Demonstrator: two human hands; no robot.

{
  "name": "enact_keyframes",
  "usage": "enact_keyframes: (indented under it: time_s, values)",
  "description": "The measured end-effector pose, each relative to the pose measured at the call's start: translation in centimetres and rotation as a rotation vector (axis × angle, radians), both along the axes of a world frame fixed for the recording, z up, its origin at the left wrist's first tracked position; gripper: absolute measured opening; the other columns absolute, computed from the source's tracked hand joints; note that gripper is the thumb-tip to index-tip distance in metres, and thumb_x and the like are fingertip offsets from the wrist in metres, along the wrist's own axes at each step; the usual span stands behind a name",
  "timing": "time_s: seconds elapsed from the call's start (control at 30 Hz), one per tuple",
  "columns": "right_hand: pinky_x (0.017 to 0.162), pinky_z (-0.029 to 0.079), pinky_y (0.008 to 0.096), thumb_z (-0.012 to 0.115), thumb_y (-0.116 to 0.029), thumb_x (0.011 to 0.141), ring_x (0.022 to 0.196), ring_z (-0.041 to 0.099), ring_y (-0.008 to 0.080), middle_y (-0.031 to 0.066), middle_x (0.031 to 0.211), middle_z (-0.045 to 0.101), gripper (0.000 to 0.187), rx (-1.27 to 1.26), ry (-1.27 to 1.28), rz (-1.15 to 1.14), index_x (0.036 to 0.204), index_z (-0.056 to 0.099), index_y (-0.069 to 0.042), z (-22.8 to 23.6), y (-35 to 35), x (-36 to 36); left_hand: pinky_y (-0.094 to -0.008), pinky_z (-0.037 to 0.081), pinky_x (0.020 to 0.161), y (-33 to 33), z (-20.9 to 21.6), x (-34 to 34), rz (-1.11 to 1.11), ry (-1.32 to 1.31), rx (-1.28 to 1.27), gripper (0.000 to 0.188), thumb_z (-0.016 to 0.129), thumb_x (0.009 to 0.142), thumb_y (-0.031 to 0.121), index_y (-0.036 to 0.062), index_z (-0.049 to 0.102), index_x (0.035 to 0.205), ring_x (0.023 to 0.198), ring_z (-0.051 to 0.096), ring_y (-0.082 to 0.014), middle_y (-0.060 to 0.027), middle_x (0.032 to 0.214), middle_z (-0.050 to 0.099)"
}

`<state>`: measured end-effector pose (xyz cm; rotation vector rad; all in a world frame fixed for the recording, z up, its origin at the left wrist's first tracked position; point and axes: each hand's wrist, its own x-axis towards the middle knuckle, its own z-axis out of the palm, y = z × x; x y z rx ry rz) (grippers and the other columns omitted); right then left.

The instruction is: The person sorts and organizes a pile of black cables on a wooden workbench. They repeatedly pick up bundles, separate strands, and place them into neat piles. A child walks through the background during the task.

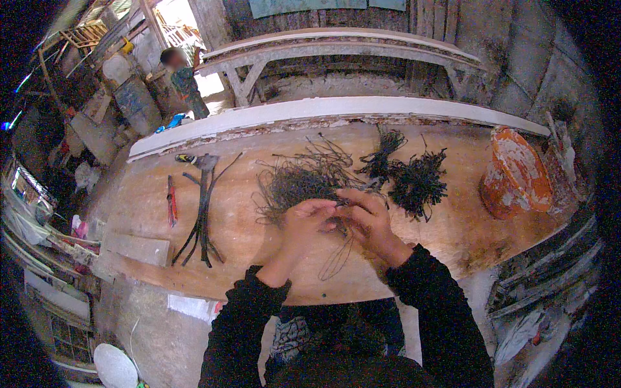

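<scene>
My left hand (309, 216) and my right hand (366, 221) meet over the middle of the table, fingertips pinched together on a dark strand. Whether it is wire or cord I cannot tell; a thin loop (336, 260) of it hangs below them toward the table's near edge. Just beyond my hands spreads a tangled heap of dark strands (294, 180). To the right of that heap lie two bunched bundles, a larger one (417, 182) and a smaller one (385, 151). My fingers partly hide what they grip.
At the left lie long dark strips (204, 216), a red-handled tool (171, 202) and a flat board (137, 249). An orange, white-crusted bucket (517, 174) stands on the right. A long white beam (336, 108) borders the far edge. A person (186, 84) stands by the doorway.
</scene>
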<state>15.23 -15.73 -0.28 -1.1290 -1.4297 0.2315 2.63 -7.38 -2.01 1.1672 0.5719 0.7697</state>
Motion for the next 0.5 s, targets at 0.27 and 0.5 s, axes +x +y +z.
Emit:
enact_keyframes:
  time_s: [0.27, 0.5]
  values:
    - [0.069, 0.046, 0.0311, 0.055, 0.001, 0.072, 0.080, 0.058, 0.0234, 0.0110, 0.086, 0.059, 0.011, -0.031, -0.112, -0.036, 0.083, 0.054, -0.003, -0.8, 0.6, 0.7, -0.0236, 0.051, 0.059, -0.4, 0.8, 0.0, -0.011, 0.024, 0.197, 0.017, 0.057, 0.077, 0.004, -0.0001, 0.058, 0.093, 0.074, 0.057, -0.0123, -0.0074, 0.086, 0.060]
    - [0.063, 0.046, 0.0333, 0.056, 0.000, 0.071, 0.073, 0.057, 0.0291, 0.0120, 0.081, 0.058, 0.014, 0.048, -0.255, -0.073, 0.084, 0.053, -0.005, -0.9, 1.0, 0.9, -0.0248, 0.053, 0.059, -0.7, 1.0, 0.3, 0.095, 0.020, 0.142, 0.015, 0.057, 0.077, 0.004, -0.0027, 0.058, 0.090, 0.075, 0.057, -0.0132, -0.0087, 0.087, 0.059]
